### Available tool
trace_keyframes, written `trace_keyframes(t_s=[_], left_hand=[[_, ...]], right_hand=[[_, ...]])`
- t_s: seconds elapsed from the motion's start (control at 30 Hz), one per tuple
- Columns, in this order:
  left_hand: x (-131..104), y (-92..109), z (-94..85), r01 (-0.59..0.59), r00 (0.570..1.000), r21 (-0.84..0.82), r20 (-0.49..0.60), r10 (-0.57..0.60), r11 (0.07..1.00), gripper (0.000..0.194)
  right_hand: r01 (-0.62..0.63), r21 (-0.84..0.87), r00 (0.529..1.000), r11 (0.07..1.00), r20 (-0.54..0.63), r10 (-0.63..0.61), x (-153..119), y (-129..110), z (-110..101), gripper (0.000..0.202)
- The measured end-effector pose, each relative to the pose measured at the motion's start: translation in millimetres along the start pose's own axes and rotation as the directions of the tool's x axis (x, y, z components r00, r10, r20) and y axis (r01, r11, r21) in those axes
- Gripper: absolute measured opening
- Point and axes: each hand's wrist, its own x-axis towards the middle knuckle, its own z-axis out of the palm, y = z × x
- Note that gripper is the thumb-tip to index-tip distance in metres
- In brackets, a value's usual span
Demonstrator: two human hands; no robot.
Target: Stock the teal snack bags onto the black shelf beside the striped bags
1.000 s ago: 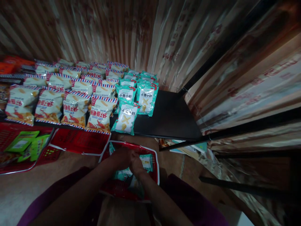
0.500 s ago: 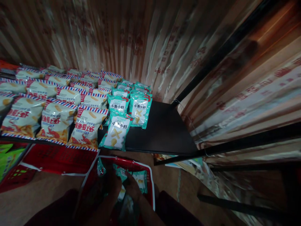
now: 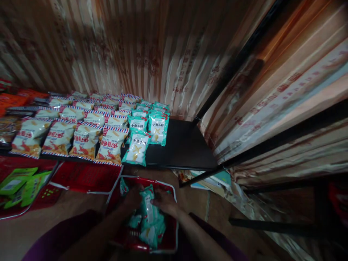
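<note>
Both my hands reach down into a red shopping basket (image 3: 175, 217) with a pale rim, in deep shadow. Between them lies a teal snack bag (image 3: 149, 204), its printed panel facing up. My left hand (image 3: 133, 198) is at the bag's left side, its fingers too dark to make out. On the other side, my right hand (image 3: 164, 200) is against or close beside the bag's right edge; its grip is blurred. More teal bags lie lower in the basket, and a small one (image 3: 124, 186) leans in its far left corner.
Above the basket, a black shelf (image 3: 179, 145) carries rows of white-and-orange snack bags (image 3: 110, 145) and teal snack bags (image 3: 158, 128). Green packets (image 3: 35, 188) lie in a red basket at left. Dark metal bars (image 3: 272, 134) and a striped curtain (image 3: 174, 65) bound the right and back.
My hands have moved apart inside the basket, and the teal bag between them shows more fully. The view has shifted, bringing more of the left side into sight.
</note>
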Motion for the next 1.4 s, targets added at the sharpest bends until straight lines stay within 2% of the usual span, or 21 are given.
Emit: trace_keyframes(t_s=[0.03, 0.07, 0.1, 0.17, 0.2, 0.3, 0.4, 0.57, 0.7, 0.87, 1.07, 1.4], left_hand=[[-1, 4, -6.1, 0.014, 1.000, -0.006, 0.022, -0.013, 1.000, 0.020], [-2, 10, -12.2, 0.028, 0.998, -0.019, 0.051, -0.027, 0.999, 0.017], [-3, 16, -18.2, 0.020, 0.998, -0.038, 0.059, -0.018, 0.999, 0.025], [-6, 30, -29.5, -0.006, 0.995, -0.093, 0.098, 0.016, 0.996, 0.033], [-7, 38, -34.2, -0.026, 0.991, -0.179, 0.125, 0.049, 0.984, 0.030], [-12, 59, -42.7, -0.063, 0.988, -0.338, 0.114, 0.107, 0.939, 0.031], [-13, 71, -44.5, -0.018, 0.992, -0.435, 0.104, 0.070, 0.900, 0.034], [-8, 82, -42.4, 0.087, 0.986, -0.562, 0.167, 0.010, 0.823, 0.043], [-6, 91, -39.0, 0.132, 0.984, -0.646, 0.178, -0.019, 0.752, 0.044], [-5, 105, -31.7, 0.129, 0.987, -0.644, 0.158, -0.034, 0.754, 0.040], [1, 121, -22.7, 0.087, 0.994, -0.670, 0.102, -0.025, 0.738, 0.038], [9, 119, -16.0, 0.030, 0.999, -0.622, 0.041, -0.005, 0.783, 0.032]], right_hand=[[0.042, 0.021, 0.999, 0.999, -0.025, -0.042, -6, -9, -7, 0.033], [0.099, 0.096, 0.995, 0.990, -0.004, -0.099, -13, -18, -14, 0.038], [0.140, 0.216, 0.988, 0.966, 0.029, -0.149, -21, -25, -21, 0.044], [0.137, 0.460, 0.980, 0.877, 0.065, -0.187, -35, -37, -31, 0.052], [0.138, 0.545, 0.976, 0.827, 0.068, -0.208, -41, -41, -34, 0.055], [0.140, 0.662, 0.965, 0.737, 0.076, -0.251, -49, -47, -41, 0.056], [0.130, 0.702, 0.971, 0.701, 0.053, -0.234, -47, -47, -46, 0.054], [0.105, 0.735, 0.986, 0.670, 0.010, -0.166, -42, -45, -53, 0.054], [0.133, 0.743, 0.985, 0.656, -0.025, -0.172, -43, -41, -57, 0.053], [0.218, 0.750, 0.967, 0.624, -0.079, -0.243, -45, -40, -63, 0.050], [0.257, 0.720, 0.966, 0.645, -0.167, -0.198, -46, -40, -72, 0.048], [0.268, 0.741, 0.957, 0.615, -0.129, -0.261, -46, -34, -76, 0.057]])
